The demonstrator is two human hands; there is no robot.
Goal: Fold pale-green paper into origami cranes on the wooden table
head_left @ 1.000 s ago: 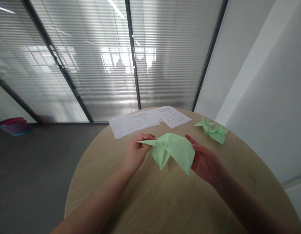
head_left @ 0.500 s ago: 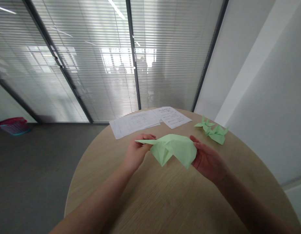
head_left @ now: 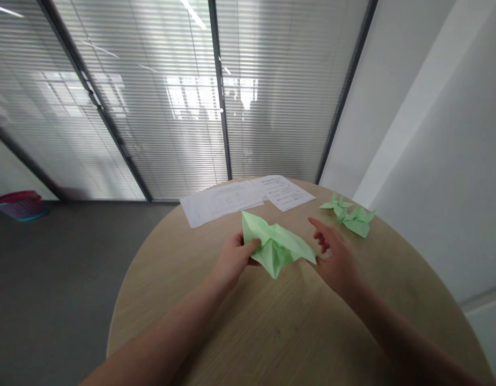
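A light green sheet of folded origami paper (head_left: 283, 241) is held above the middle of the round table. Its left side is pinched by my left hand (head_left: 237, 254), thumb on top and the other fingers underneath. Creases run through it, and one pointed flap hangs down at the front. At its right tip, my right hand (head_left: 334, 257) has the index finger stretched out and the fingers apart. The tip is close to the base of that hand's thumb; whether they touch I cannot tell.
Several folded green paper pieces (head_left: 354, 217) lie at the table's right back edge. Printed white sheets (head_left: 223, 201) spread along the back of the wooden table (head_left: 272, 332). A red and blue plastic basket (head_left: 20, 206) stands on the floor at far left, before blinds-covered glass panels.
The green paper has been turned and tilted, so its left corner now points up. My left hand has shifted slightly right, and my right hand has let go of the paper's right side.
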